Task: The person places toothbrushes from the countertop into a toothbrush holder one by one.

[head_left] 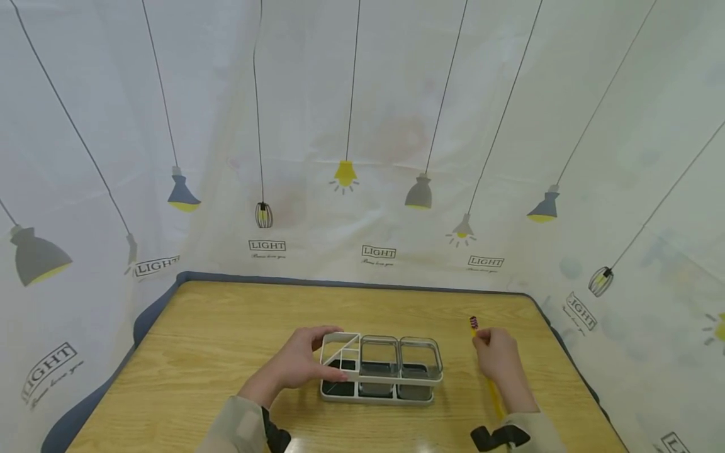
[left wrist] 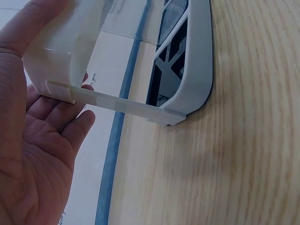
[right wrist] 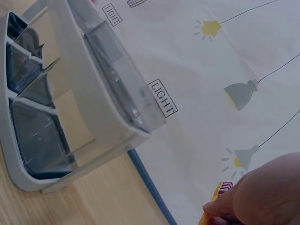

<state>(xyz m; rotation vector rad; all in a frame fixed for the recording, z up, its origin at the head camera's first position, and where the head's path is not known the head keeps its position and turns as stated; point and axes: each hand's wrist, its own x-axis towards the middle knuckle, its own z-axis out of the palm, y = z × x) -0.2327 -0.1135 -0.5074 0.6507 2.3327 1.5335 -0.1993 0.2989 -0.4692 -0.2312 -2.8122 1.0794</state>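
A white two-tier toothbrush holder (head_left: 391,380) stands on the table, its upper frame joined to a lower tray with dark inserts. Two clear cups (head_left: 380,356) sit in its middle and right openings; thin white dividers split the left section. My left hand (head_left: 297,365) grips that left end, thumb along the front and fingers round the back. In the left wrist view, the fingers (left wrist: 51,112) curl under the upper frame. To the right of the holder, my right hand (head_left: 500,353) pinches a yellow toothbrush (head_left: 473,324) upright, its purple-and-white bristles above the fingertips and its handle running down below the hand.
The wooden table (head_left: 238,321) has a blue-grey border at its back and sides. A white curtain (head_left: 306,126) printed with hanging lamps surrounds it. Black straps (head_left: 501,436) circle both wrists over beige sleeves.
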